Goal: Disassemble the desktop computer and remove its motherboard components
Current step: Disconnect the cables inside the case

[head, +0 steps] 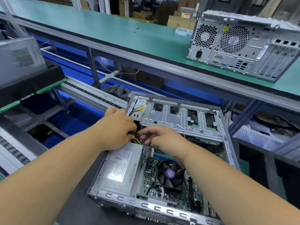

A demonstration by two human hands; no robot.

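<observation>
Both hands meet over the open computer case (227, 143), just past the far end of the silver power supply (120, 169). The left hand (116, 127) has its fingers curled down around a bunch of yellow and black wires (137, 141) that comes out of the power supply. The right hand (164, 138) reaches in from the other side, with its fingers bent and their tips at the same wires. It looks like a pinch, but the fingertips hide what they hold, so I cannot tell for sure.

The case lies on its side with its cover off. Inside it, next to the power supply, sits the green motherboard (149, 177). A black fan (170, 176) with a purple sticker sits on the motherboard. Blue and green memory slots (162, 155) lie between the fan and the right hand. At the far end of the case is a silver drive cage (178, 117). More yellow wires (138, 110) poke out at the far left corner of the case.

Beyond the case, a green shelf (113, 30) holds a second computer tower (243, 46), with its back facing this way.
</observation>
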